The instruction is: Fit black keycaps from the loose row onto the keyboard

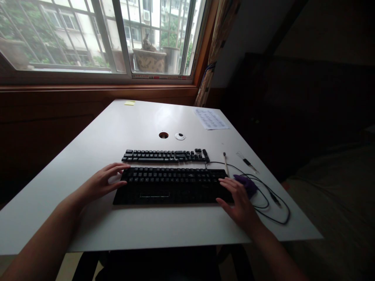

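Observation:
A black keyboard [175, 195] lies flat near the front of the white desk. Keycaps sit on its rear rows, while its front part looks flat and dark, with a long outlined slot. My left hand [107, 178] has its fingers and thumb against the keyboard's left end. At the other end, my right hand [238, 197] grips the right side, fingers on top and thumb near the front. Just behind the keyboard, several loose black keycaps [164, 156] stand in rows. A purple cloth [246, 185] lies beside my right hand, partly hidden by it.
The keyboard's cable [288, 212] loops across the desk [96, 230] on the right. A thin brush [225, 162] and a wire keycap puller [246, 161] lie nearby. Farther back are a round cable hole [163, 135], its cover [180, 136], printed paper [212, 119] and yellow sticky notes [129, 103].

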Demonstrator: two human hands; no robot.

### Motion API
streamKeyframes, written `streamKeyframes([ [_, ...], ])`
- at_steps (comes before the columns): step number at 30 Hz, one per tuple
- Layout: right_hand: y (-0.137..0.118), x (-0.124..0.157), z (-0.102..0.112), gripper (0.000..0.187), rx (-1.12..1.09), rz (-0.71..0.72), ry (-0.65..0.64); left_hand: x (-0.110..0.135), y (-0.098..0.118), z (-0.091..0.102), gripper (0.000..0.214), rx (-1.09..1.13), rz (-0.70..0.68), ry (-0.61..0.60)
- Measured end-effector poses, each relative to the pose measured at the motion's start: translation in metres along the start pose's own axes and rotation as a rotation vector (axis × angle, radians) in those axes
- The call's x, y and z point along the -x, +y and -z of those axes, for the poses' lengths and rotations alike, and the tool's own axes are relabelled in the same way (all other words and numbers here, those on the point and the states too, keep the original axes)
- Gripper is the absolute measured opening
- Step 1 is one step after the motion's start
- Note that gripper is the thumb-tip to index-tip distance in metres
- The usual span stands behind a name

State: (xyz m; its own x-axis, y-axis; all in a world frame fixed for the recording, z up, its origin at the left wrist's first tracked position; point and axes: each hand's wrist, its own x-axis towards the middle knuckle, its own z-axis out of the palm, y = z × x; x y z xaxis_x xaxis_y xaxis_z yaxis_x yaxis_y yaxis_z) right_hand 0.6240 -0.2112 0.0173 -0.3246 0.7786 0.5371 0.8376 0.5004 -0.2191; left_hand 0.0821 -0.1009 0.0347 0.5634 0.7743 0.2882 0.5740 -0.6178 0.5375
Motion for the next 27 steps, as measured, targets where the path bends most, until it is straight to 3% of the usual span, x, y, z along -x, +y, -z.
streamKeyframes([
  [7, 0.005, -0.055, -0.001, 0.036, -0.031, -0.048, -0.011, -0.002, 0.004, 0.001, 0.048, -0.011, -0.010, 0.013],
  [17, 0.040, -0.149, -0.045, 0.030, 0.097, -0.101, -0.101, -0.002, 0.000, -0.003, 0.045, -0.004, -0.013, -0.007],
  [21, 0.049, -0.164, -0.059, 0.028, 0.122, -0.134, -0.137, -0.002, 0.003, -0.003, 0.046, -0.008, -0.005, -0.019],
  [27, 0.055, -0.165, -0.070, 0.029, 0.141, -0.138, -0.200, -0.001, 0.004, -0.003, 0.047, -0.031, -0.009, -0.040],
])
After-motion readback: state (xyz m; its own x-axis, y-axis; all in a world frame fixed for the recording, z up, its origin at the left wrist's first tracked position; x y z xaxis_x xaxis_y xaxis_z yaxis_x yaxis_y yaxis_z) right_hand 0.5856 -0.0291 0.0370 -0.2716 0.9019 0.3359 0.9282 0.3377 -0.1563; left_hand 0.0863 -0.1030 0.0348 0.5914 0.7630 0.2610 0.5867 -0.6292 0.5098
